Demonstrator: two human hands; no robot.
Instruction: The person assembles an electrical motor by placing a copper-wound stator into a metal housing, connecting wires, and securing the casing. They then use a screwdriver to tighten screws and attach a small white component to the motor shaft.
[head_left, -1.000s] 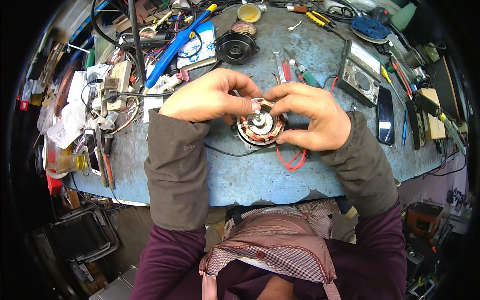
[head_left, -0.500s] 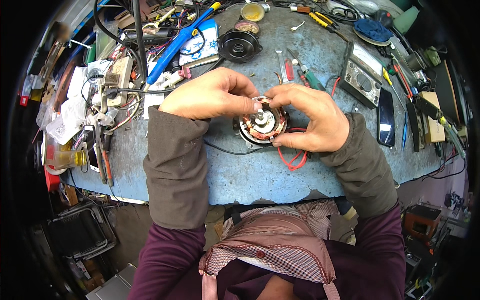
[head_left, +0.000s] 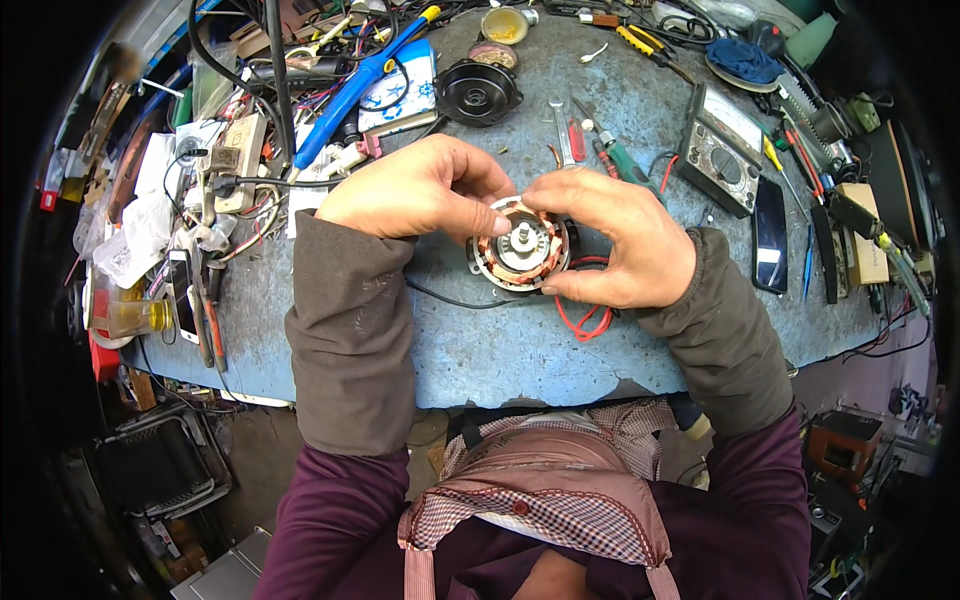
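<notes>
A round electric motor [head_left: 523, 260] stands on the blue bench with its inside facing up. Copper windings ring its rim, and a pale shaft rises from the middle. At its upper left my left hand [head_left: 425, 187] grips the edge, thumb on the rim and fingers curled behind. From the other side my right hand [head_left: 625, 240] spans it, fingers on the upper rim and thumb at the lower right. Red wires [head_left: 583, 318] loop out beneath my right thumb. A black cable [head_left: 455, 300] runs off to the left. Part of the motor's far side is hidden by my fingers.
Beyond my hands lie a black round motor cover [head_left: 478, 92], a wrench [head_left: 562, 130] and a green-handled screwdriver [head_left: 625, 158]. To the right are an analog multimeter [head_left: 725, 155] and a phone [head_left: 770, 235]. A blue soldering iron [head_left: 355, 95] leans over clutter at left.
The motor's inner part looks turned or reseated, with the shaft now more upright and central. My left thumb has drawn back slightly left from the shaft to the rim.
</notes>
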